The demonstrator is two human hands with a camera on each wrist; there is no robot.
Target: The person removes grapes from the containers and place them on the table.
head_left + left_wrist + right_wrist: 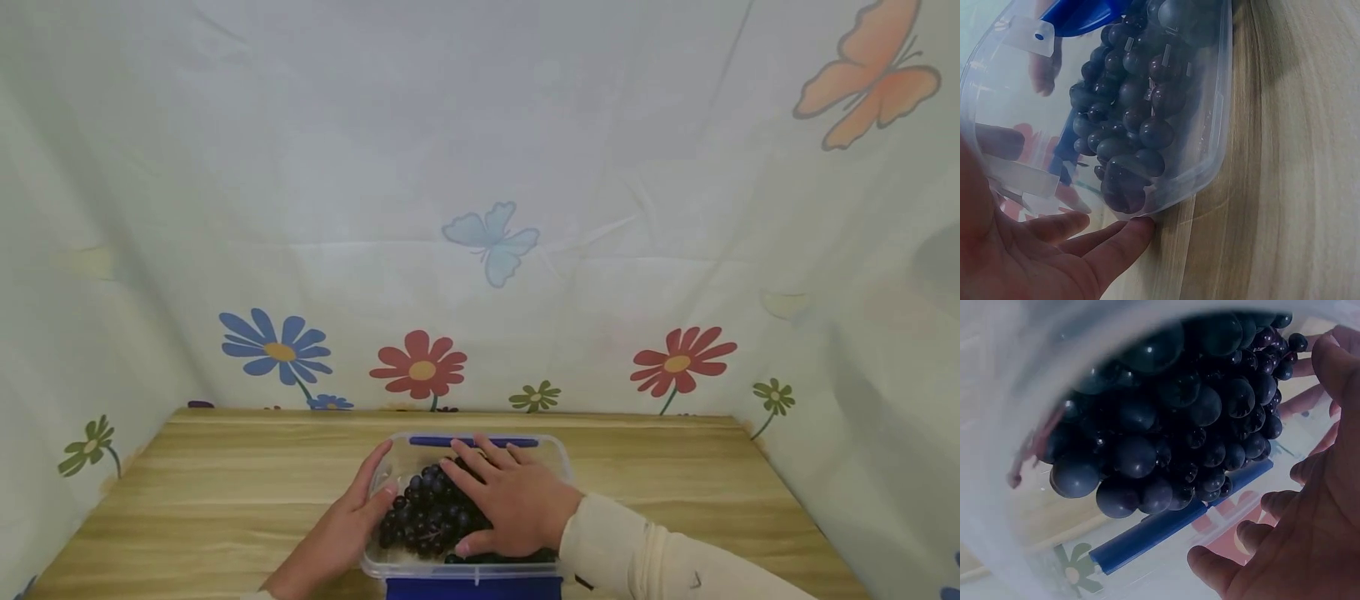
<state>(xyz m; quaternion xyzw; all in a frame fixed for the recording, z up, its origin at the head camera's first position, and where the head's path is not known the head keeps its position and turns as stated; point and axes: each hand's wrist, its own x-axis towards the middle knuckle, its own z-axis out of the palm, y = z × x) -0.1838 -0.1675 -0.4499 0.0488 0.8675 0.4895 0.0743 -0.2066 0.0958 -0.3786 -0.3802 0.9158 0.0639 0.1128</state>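
A clear plastic food container [562, 454] with blue clips sits near the front of the table. Inside it lies a bunch of dark grapes [423, 512], seen through the wall in the left wrist view. My left hand [348, 525] holds the container's left side, thumb over the rim and fingers along the outside; the left wrist view shows fingertips [1138, 228] at a lower corner. Spread over the right part of the grapes is my right hand [517, 504], fingers straight and pointing to the far rim. It hides the grapes beneath it.
The wood-grain table [247, 483] ends at a pale cloth backdrop [360, 183] printed with flowers and butterflies, which also stands at both sides. A blue clip [472, 588] hangs at the container's front; another blue clip [435, 441] is on its far side.
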